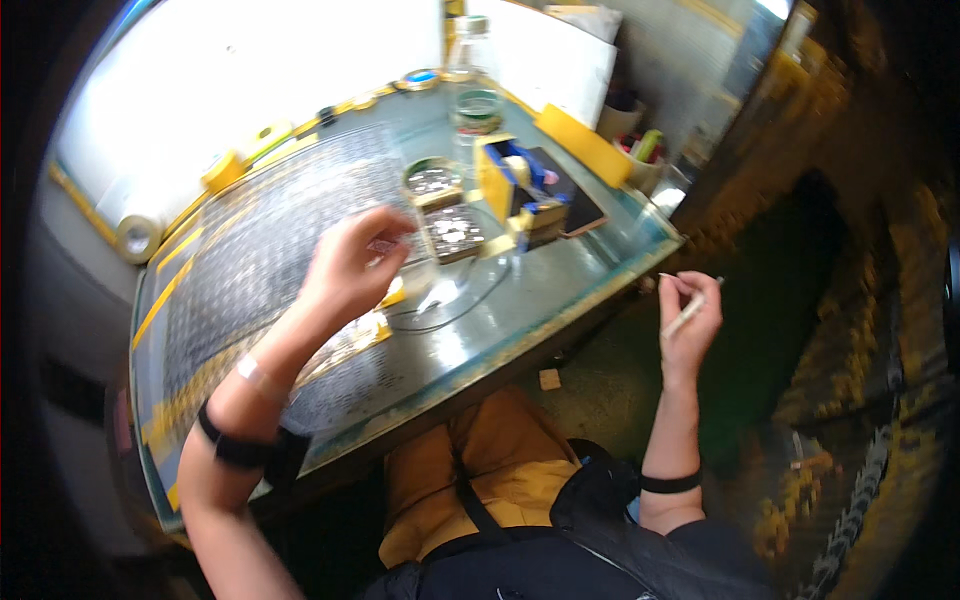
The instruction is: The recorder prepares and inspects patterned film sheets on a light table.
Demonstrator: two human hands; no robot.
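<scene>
Over the glass-topped workbench [560, 300] | my left hand [350, 270] pinches a small clear piece [385, 245] | my right hand [690, 315] grips a thin white stick [688, 312] off the edge | risk: piece slips onto the square tray of tiny parts [455, 233].

Small workshop bench: glass-topped worktop [560, 300] with yellow-taped edges, tape rolls [137, 237] at its far-left edge, trays of small metal parts [452, 232] near centre, loose wire [455, 305].

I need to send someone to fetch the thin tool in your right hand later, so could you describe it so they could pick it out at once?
Start at the glass-topped table and look past its right edge, out over the dark floor. There the right hand pinches a slim pale stick-like tool, possibly tweezers. It is the only thing held off the table, away from the small trays.
</scene>
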